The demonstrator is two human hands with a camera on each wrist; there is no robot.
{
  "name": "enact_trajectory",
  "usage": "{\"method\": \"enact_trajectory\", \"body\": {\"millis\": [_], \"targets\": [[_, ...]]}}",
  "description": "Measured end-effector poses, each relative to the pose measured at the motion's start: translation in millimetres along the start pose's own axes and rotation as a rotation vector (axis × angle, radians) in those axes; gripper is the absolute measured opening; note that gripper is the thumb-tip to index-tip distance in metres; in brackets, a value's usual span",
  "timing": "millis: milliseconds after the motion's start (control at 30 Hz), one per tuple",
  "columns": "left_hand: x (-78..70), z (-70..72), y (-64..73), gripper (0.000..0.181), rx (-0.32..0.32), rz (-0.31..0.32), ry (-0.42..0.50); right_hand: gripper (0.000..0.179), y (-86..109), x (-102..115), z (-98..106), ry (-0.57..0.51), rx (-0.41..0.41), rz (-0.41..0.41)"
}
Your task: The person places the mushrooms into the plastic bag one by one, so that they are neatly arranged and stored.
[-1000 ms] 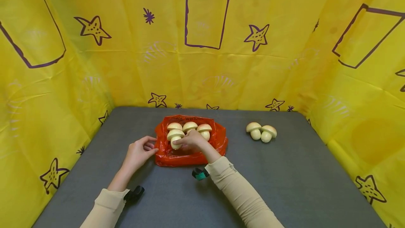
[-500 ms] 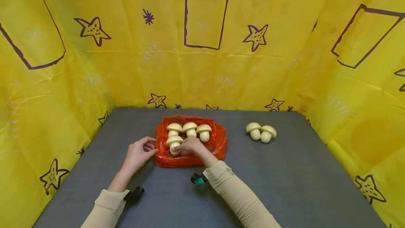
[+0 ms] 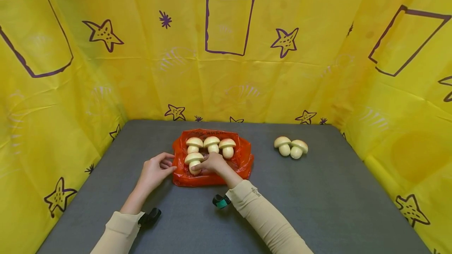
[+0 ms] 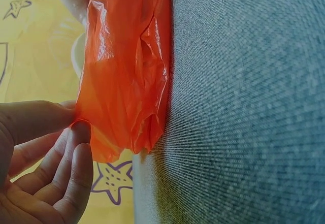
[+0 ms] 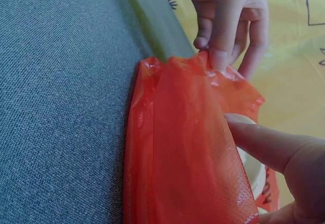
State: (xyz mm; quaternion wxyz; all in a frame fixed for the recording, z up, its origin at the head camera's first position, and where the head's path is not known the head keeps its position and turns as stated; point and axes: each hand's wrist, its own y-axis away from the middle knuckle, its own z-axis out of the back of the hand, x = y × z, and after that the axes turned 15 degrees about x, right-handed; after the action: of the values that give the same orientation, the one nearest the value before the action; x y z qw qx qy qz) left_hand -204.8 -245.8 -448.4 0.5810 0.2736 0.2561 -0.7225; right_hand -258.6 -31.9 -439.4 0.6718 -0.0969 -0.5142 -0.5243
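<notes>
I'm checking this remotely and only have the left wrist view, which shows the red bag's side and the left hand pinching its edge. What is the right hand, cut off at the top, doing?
Observer: In the head view, the right hand holds a mushroom inside the bag, thumb against its stem.
Operator: Is that the only one in there?
Observer: No, three more mushrooms sit in a row along the bag's far side.
Operator: Anything outside it?
Observer: Yes, two loose mushrooms lie close together on the table, to the person's right of the bag.
</notes>
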Motion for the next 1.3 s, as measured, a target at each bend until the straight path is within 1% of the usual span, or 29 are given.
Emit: {"method": "enact_trajectory", "body": {"millis": [67, 133, 200, 267, 333, 433, 500, 567, 700, 800, 867, 1000, 1133, 1300], "targets": [[-0.1, 0.1, 0.0, 0.031, -0.001, 0.003, -0.001, 0.054, 0.4, -0.2, -0.3, 0.014, -0.012, -0.001], [-0.1, 0.2, 0.0, 0.031, 0.000, 0.004, -0.003, 0.052, 0.9, -0.3, 0.1, 0.057, -0.016, 0.001], [0.0, 0.2, -0.1, 0.031, 0.000, 0.003, -0.004, 0.046, 1.1, -0.8, 0.2, 0.085, -0.003, 0.006], [0.4, 0.2, -0.2, 0.031, -0.001, 0.000, -0.006, 0.045, 1.2, -1.3, 0.7, 0.120, 0.003, 0.011], [0.8, 0.3, -0.4, 0.030, -0.004, -0.003, -0.006, 0.049, 1.6, -1.5, 1.3, 0.144, 0.012, 0.016], [1.6, 0.4, -0.6, 0.030, -0.004, -0.002, -0.006, 0.061, 4.0, -1.5, 2.8, 0.154, 0.005, 0.013], [1.8, 0.5, -0.6, 0.030, -0.002, 0.001, -0.004, 0.068, 6.3, -0.9, 4.1, 0.150, -0.001, 0.010], [1.9, 0.7, -0.5, 0.030, 0.000, 0.004, -0.002, 0.068, 8.5, -0.3, 5.0, 0.121, 0.005, 0.010], [1.9, 0.9, -0.1, 0.031, 0.000, 0.004, 0.001, 0.055, 9.4, -0.3, 4.9, 0.051, 0.022, 0.023], [1.8, 0.7, 0.3, 0.031, -0.003, 0.000, -0.002, 0.044, 8.1, -0.9, 2.9, 0.032, 0.018, 0.019], [1.9, 0.5, 0.4, 0.031, -0.005, -0.003, -0.003, 0.041, 7.1, -1.1, 1.0, 0.031, 0.011, 0.019], [2.0, 0.3, 0.6, 0.030, -0.006, -0.001, -0.005, 0.037, 5.8, -1.3, -0.3, 0.084, -0.001, 0.023], [2.4, 0.4, 0.5, 0.031, -0.004, 0.000, -0.006, 0.035, 5.8, -2.2, 1.2, 0.098, 0.009, 0.037], [3.1, 0.6, 0.3, 0.031, -0.004, 0.003, -0.004, 0.034, 7.8, -1.8, 5.0, 0.044, 0.037, 0.049]]}}
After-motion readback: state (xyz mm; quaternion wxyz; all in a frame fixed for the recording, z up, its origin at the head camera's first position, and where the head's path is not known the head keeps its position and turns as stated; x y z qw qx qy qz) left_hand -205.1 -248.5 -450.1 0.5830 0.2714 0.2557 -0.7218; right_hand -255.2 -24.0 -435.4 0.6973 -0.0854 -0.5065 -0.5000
